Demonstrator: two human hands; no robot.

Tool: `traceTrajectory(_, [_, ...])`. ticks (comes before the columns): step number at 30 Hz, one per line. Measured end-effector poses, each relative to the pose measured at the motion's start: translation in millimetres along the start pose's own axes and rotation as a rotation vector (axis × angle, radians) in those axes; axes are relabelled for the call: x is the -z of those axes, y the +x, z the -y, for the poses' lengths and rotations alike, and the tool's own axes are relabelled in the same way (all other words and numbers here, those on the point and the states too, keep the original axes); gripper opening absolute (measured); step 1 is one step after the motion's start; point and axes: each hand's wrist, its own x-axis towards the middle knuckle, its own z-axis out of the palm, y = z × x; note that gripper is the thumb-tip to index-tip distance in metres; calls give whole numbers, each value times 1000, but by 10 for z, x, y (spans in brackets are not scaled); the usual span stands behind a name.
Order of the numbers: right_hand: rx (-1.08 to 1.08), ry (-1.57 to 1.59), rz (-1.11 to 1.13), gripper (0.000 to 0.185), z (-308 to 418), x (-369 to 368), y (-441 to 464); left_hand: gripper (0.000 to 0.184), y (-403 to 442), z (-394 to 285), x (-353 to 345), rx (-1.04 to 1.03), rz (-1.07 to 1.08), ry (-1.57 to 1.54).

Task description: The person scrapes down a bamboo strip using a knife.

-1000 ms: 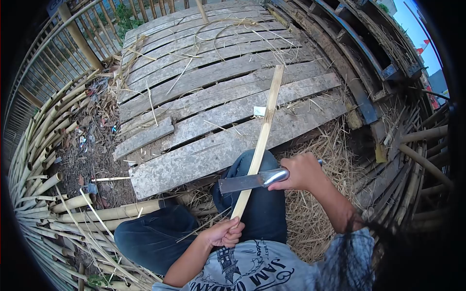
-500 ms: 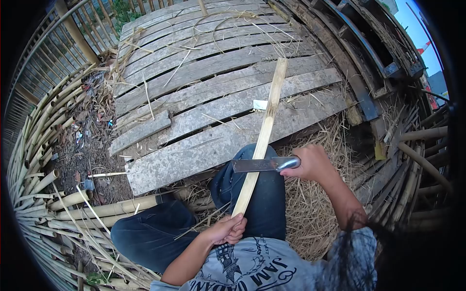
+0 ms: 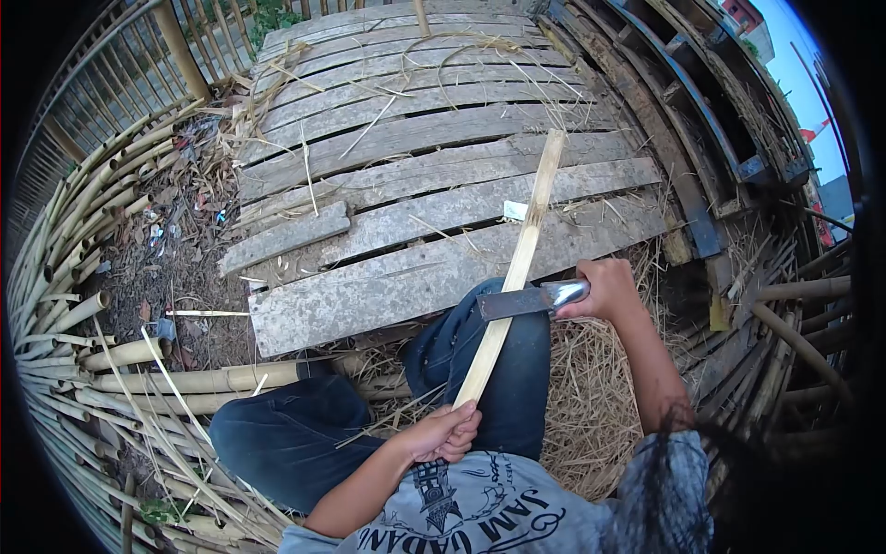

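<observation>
My left hand is closed around the near end of a pale bamboo strip. The strip slants up and away over my thigh, and its far end lies above the wooden slats. In my closed right hand is the metal handle of a broad-bladed knife. The blade lies crosswise over the strip, a little beyond my knee. Whether its edge bites into the bamboo I cannot tell.
A slatted wooden platform spreads out ahead, with a loose board and a small white piece on it. Bamboo poles are stacked at the left. Shavings cover the ground at my right, near wooden pallets.
My right hand and the knife have moved a little farther along the strip, away from my body. The view has shifted slightly. Both hands keep their grip.
</observation>
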Motion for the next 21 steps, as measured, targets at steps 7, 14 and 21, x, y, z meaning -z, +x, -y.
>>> traceTrajectory(7, [-274,-135,-72,81,-340,272,61,47,-46,-31,-24,-31,-17,60])
traceTrajectory(14, [-232,-78,-17,74,109,292,-76,45,-20,16,90,-37,-17,61])
traceTrajectory(21, [-42,-64,-87,75,-5,133,187,45,-48,1,69,-8,-22,93])
